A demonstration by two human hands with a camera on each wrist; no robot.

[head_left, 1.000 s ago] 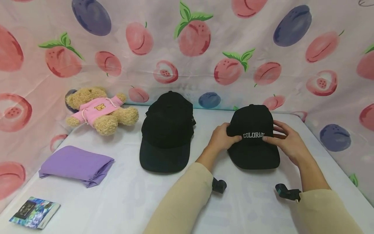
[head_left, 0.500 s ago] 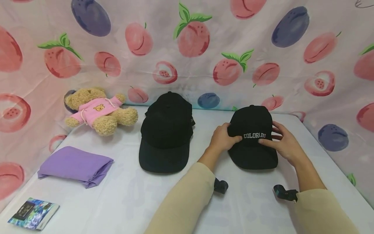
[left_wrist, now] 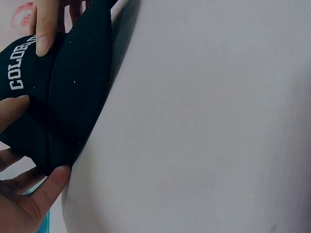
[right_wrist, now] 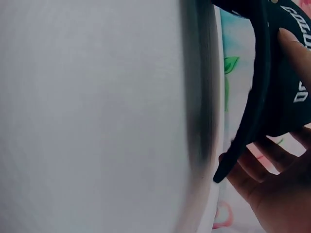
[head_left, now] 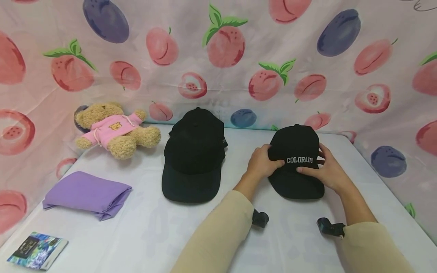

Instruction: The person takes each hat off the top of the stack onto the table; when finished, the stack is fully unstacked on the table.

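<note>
At the lower left of the head view a small printed card lies on the white desk. Above it sits a folded purple cloth, and further up, at the left edge of the desk, a teddy bear in a pink hoodie leans by the fruit-print curtain. Near the middle of the frame a plain black cap rests with its brim toward the camera.

Right of centre is the black COLORADO cap (white lettering across its front), sitting on the desk well apart from the plain cap. The left hand holds its left side, fingers curled round the crown and the thumb pressed near the first letters; the left wrist view shows a thumb under the brim edge too. The right hand clasps the right side, its grip pinching the cap with the thumb laid just below the lettering and the fingers wrapped round the crown behind.
</note>
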